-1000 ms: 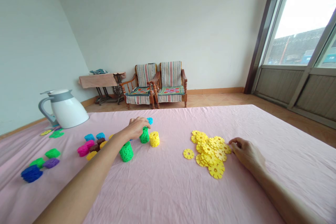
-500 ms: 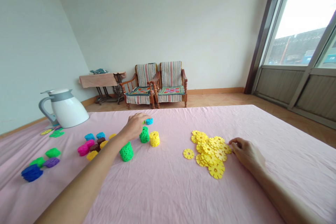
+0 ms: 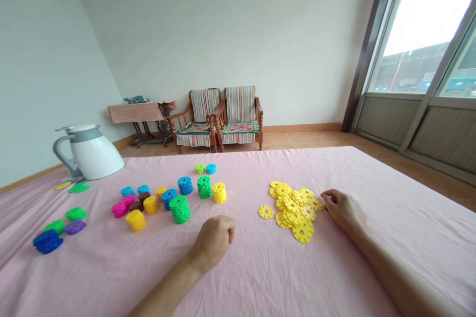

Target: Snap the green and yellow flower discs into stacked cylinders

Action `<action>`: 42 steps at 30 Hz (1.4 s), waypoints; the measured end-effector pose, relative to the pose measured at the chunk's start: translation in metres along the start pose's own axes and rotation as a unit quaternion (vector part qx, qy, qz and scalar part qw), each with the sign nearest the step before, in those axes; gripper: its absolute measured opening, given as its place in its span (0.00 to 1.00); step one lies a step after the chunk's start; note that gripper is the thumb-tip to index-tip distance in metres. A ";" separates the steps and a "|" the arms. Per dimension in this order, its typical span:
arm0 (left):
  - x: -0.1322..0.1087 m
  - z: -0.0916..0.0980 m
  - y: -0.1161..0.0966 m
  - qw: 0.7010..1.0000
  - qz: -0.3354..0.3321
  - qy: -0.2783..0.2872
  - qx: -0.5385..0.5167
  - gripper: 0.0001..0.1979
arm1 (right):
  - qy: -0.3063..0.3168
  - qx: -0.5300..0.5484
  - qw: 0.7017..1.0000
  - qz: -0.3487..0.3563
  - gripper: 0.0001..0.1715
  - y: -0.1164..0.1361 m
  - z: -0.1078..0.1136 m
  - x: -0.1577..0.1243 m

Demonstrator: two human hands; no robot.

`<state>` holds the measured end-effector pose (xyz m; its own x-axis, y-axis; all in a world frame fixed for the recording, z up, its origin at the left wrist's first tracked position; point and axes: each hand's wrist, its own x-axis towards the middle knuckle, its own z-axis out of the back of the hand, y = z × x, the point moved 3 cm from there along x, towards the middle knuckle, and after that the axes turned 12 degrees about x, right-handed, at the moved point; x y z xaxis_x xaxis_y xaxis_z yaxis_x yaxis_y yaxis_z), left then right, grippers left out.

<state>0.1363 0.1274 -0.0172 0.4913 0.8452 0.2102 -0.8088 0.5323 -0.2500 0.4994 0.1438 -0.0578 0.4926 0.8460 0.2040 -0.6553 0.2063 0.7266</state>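
Observation:
My left hand [image 3: 214, 238] hovers low over the pink cloth, fingers curled into a loose fist with nothing visible in them. It is nearest to a green stack of discs [image 3: 179, 209] and a yellow stack [image 3: 219, 192]. My right hand [image 3: 342, 209] rests on the cloth at the right edge of a loose pile of flat yellow flower-shaped discs [image 3: 295, 207], fingers curled and touching the pile. One yellow disc [image 3: 266, 212] lies apart on the pile's left.
Several coloured disc stacks stand at centre left: green [image 3: 204, 187], blue [image 3: 185, 185], yellow [image 3: 136, 220], pink [image 3: 119, 209]. A dark blue stack [image 3: 47, 242] lies far left. A white jug [image 3: 92, 152] stands at the back left. Two chairs [image 3: 219, 119] stand beyond the table.
My left hand has pulled back from the green stack towards me and curled shut, uncovering the blue and yellow stacks. My right hand has stayed at the yellow pile.

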 end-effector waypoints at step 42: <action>-0.002 0.001 0.017 0.996 0.005 -0.043 -0.075 0.12 | 0.203 0.246 0.927 0.199 0.19 0.121 -0.058 -0.094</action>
<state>0.1218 0.1347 -0.0212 0.4496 0.8464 0.2856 -0.7530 0.5311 -0.3886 0.3413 0.1178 -0.0272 -0.0529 0.9427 0.3294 -0.3501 -0.3265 0.8780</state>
